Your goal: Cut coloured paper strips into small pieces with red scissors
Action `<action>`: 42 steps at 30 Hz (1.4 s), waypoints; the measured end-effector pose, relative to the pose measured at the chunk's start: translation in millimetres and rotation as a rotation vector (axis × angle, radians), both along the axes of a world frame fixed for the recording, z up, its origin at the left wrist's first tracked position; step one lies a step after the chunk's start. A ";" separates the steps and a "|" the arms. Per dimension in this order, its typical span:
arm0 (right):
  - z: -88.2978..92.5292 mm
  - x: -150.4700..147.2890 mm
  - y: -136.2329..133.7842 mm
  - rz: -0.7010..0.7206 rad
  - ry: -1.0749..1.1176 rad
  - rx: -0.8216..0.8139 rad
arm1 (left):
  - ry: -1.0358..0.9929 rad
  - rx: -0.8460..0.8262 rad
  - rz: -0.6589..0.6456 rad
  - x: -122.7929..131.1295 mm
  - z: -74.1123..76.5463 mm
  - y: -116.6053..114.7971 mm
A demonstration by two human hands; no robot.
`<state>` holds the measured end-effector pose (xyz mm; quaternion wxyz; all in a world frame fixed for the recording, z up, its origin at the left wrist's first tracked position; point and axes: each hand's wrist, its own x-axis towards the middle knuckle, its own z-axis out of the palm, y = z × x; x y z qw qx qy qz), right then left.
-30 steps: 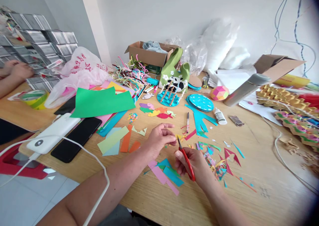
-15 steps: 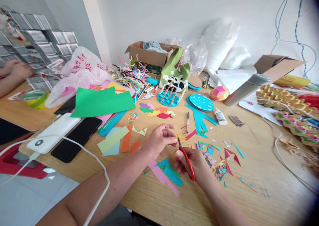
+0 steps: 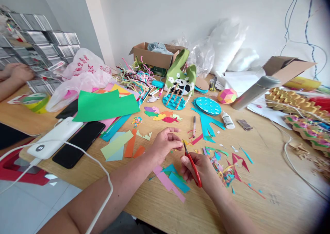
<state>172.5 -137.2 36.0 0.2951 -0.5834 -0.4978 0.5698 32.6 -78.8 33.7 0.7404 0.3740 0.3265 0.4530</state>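
Head view: red-handled scissors (image 3: 192, 163) in the right hand (image 3: 202, 165), above the tabletop (image 3: 154, 213). Long axis slanted: handles low and to the right, nearer the person; tips up and to the left, pointing away. Blades look nearly together, though too small here to be certain.

Left hand (image 3: 164, 143) just left of the tips. Thumb and forefinger drawn close, other fingers loosely bent. Cannot tell whether a small scrap sits in the pinch, nor whether fingertips touch steel; gap very narrow at most.

Key relation: tips and left fingertips at about the same reach from the body, left hand on one side, right hand behind and to the right. Right hand has the handle end; left hand is the nearer to the points. Forearms come in from either side, converging at the tips.

Around them: pink strip (image 3: 165, 179) and blue strip (image 3: 179, 183) nearer the person, below the hands in view. Scrap heap (image 3: 227, 175) right of the right hand. Pen (image 3: 194, 125) and dark red strip (image 3: 197, 139) beyond the tips; paper fish (image 3: 170, 120) farther off, beyond the left hand.
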 end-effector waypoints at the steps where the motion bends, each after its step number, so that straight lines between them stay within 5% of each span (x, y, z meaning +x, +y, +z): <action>1: -0.4 0.2 -0.1 0.002 -0.001 0.002 | 0.002 -0.004 0.002 0.3 0.1 -0.1; 42: -3.0 2.6 -1.4 0.002 0.001 -0.006 | 0.019 0.015 0.008 -0.3 0.0 1.0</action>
